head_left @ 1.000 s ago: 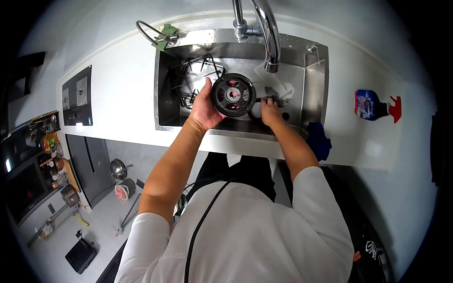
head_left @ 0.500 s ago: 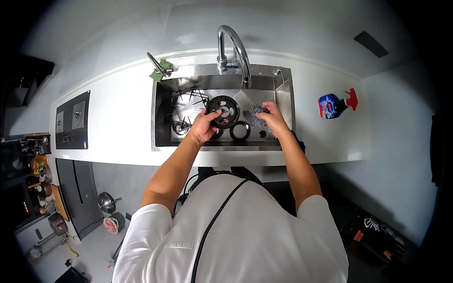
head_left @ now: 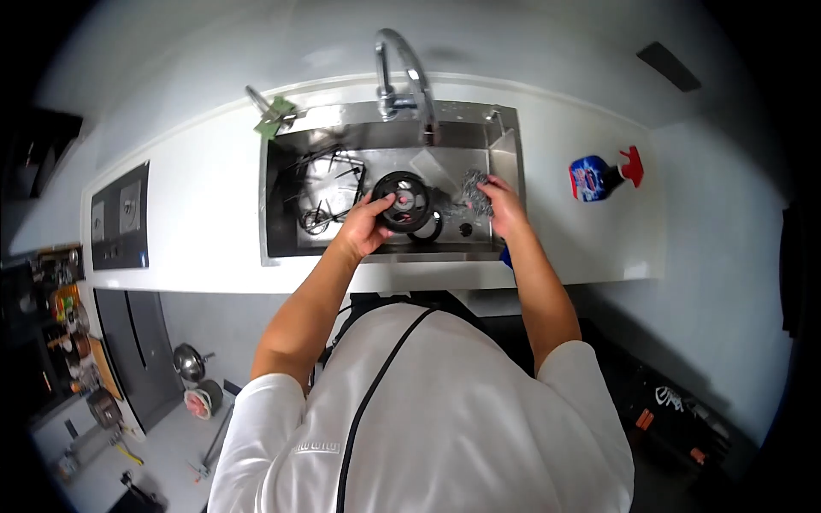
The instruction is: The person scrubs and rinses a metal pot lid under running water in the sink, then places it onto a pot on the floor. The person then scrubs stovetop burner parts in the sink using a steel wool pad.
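Note:
A round black burner part point(head_left: 400, 203) with openings around its centre is held over the steel sink point(head_left: 393, 256) by my left hand point(head_left: 363, 227), thumb on top at its left side. My right hand point(head_left: 505, 205) grips a grey steel-wool scourer point(head_left: 476, 191) at the sink's right side, apart from the burner part. Beneath and right of the burner part, a black ring point(head_left: 436, 227) lies on the sink floor. Black wire pan supports point(head_left: 329, 192) rest in the sink's left half.
The chrome faucet point(head_left: 410, 73) arches over the sink. A green cloth point(head_left: 275, 117) hangs at the back left rim. On the right counter lies a spray bottle point(head_left: 592, 179) with a red trigger. A cooktop point(head_left: 121, 218) is at the left.
My right hand has come up from the sink floor with the scourer in it. The burner part stays in my left hand, now turned slightly. The camera view has shifted.

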